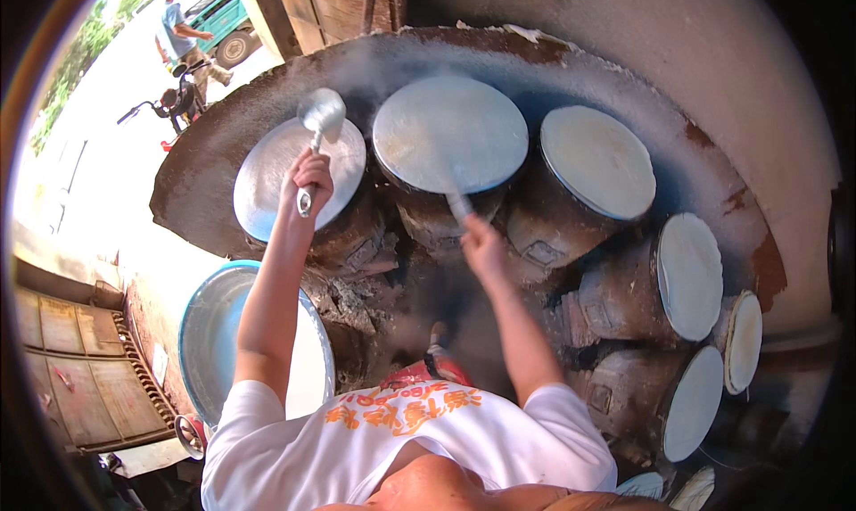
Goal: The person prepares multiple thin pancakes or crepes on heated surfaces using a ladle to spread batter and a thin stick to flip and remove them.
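Note:
My left hand is closed round the handle of a metal ladle, raised over the far left round griddle. The ladle's bowl looks wet and pale. My right hand grips a light-coloured handled tool at the near edge of the middle griddle. Motion smears that tool's far end, so its shape cannot be made out. A thin pale sheet of batter covers the middle griddle, and light steam hangs over it. Close to my left forearm stands a large blue-rimmed tub of white batter.
Pale sheets cover another griddle at right and several more curving down the right side, such as a griddle. Dark drum stoves hold them up. A curved, stained wall ledge runs behind. Outside, a person walks near a parked bike.

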